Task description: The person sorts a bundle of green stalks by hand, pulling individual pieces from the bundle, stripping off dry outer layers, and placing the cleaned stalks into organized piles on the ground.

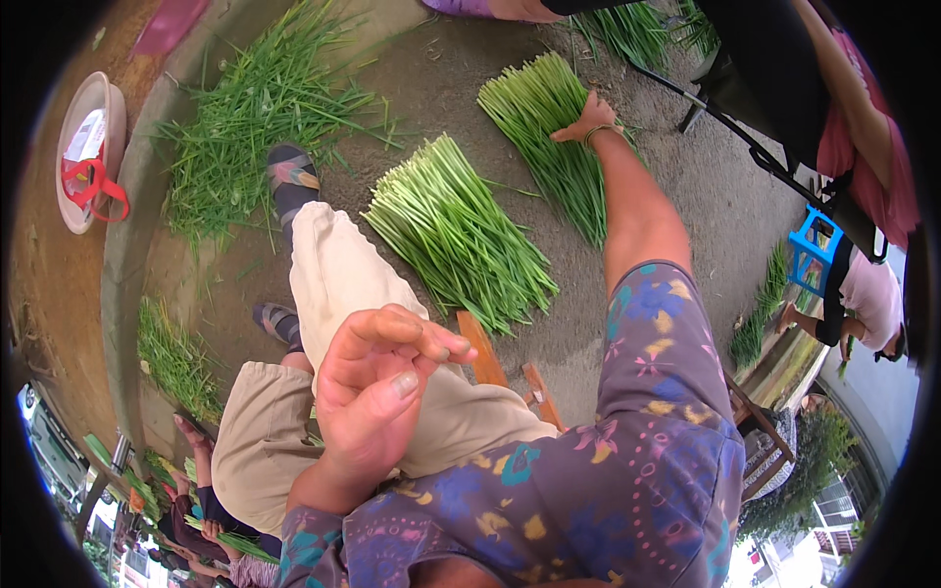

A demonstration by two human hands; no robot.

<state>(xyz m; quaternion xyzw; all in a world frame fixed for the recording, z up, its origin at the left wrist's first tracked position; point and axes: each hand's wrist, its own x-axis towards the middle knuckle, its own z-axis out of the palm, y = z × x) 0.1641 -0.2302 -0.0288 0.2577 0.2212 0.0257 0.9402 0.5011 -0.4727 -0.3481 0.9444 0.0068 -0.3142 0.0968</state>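
My right hand (589, 123), with a bangle at the wrist, reaches far forward and grips the upper part of a bundle of long green stalks (540, 110), thumb spread across it. A second, thicker bundle of green stalks (459, 235) lies nearer on the concrete, its pale cut ends pointing away from me. Raised above my lap, my left hand (382, 382) shows its palm, fingers loosely curled and the thumb a little apart from them; I see nothing in it. The bundles look like chives, but their exact kind is unclear.
Loose green leaves (257, 117) are heaped by my foot, beside a low concrete curb (125, 257). A pale basin (116, 140) stands beyond it. Close by is a wooden stool part (481, 349). People sit nearby; a blue plastic stool (812, 246) is at the right.
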